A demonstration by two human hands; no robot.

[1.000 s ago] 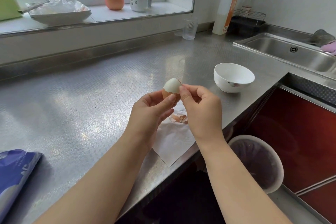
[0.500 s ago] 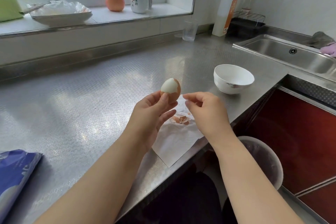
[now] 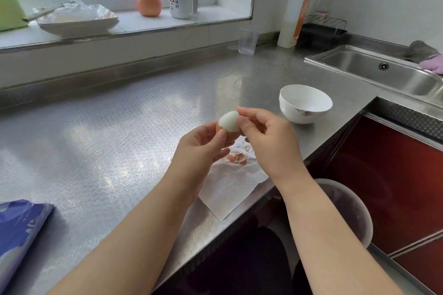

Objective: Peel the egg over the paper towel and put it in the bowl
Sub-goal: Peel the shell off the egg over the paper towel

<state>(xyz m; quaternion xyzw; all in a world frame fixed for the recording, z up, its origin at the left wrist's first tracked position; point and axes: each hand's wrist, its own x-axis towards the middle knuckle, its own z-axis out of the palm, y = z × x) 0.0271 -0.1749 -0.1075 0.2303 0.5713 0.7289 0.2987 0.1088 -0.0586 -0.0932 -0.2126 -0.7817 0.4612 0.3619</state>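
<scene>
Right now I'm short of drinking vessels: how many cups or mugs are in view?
2. A white printed mug stands on the windowsill beside the apple; a clear plastic cup stands on the counter below the sill's right end. Others may be out of view.

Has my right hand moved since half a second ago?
Yes. The right hand came back up from over the paper towel to the egg.

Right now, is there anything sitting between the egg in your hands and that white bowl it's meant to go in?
Nothing visible. The egg, gripped by the left hand and picked at by the right hand, is up over the paper towel. Only bare steel counter lies between it and the empty bowl. Brown shell still covers its lower half.
</scene>
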